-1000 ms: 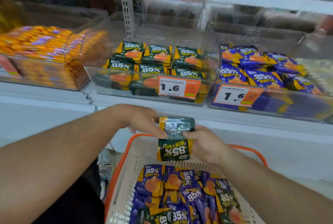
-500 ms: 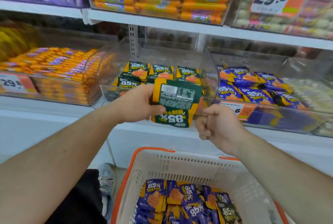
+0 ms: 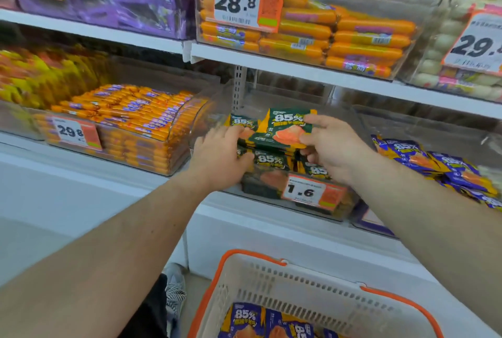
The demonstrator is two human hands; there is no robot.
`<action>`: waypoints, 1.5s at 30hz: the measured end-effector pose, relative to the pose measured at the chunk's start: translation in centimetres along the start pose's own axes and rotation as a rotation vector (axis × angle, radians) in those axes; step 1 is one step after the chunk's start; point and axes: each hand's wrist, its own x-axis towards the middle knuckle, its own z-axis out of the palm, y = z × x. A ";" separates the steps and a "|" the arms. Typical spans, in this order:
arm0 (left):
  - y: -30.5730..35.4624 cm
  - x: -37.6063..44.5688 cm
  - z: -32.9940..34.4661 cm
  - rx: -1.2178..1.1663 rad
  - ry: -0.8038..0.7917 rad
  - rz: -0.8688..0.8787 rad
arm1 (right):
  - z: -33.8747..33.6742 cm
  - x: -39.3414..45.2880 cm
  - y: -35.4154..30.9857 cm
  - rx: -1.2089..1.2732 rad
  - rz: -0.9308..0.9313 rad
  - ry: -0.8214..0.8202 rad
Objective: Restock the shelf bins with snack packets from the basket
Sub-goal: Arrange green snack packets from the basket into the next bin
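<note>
- Nearest is the white plastic basket with orange rim [image 3: 271, 272]; purple snack packets [image 3: 245, 320] lie inside it.
- Above it, both hands reach into the clear plastic bin with the 1.6 price tag [image 3: 312, 193].
- The left hand [image 3: 220, 155] lies with straight fingers on the stacked green packets [image 3: 270, 159] in this bin.
- The right hand [image 3: 330, 147] pinches a dark green snack packet marked 85% [image 3: 282, 128] and holds it on top of the stack.
- On the far upper shelf is a bin of orange sausages [image 3: 353, 39].
</note>
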 end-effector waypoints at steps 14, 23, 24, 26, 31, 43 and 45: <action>-1.0 1.3 2.6 0.157 0.256 -0.035 | 10.9 15.4 1.6 -0.747 -0.091 -0.082; -0.9 1.1 2.5 0.168 0.187 -0.032 | 13.4 19.2 4.3 -1.384 -0.115 -0.096; -0.9 1.1 2.5 0.168 0.189 -0.028 | 13.4 18.9 4.1 -1.376 -0.102 -0.085; -0.8 1.1 2.5 0.134 0.219 -0.022 | 13.3 18.4 3.8 -1.335 -0.090 -0.075; -0.2 0.9 1.2 0.006 0.385 0.083 | 11.1 14.9 1.7 -1.101 -0.140 -0.050; 4.1 -3.6 3.9 0.055 -0.812 0.255 | 5.0 -1.2 5.4 -0.611 -1.054 0.422; 4.5 -5.2 6.1 0.221 -1.073 0.272 | 4.4 -3.6 9.7 -0.588 -1.119 0.435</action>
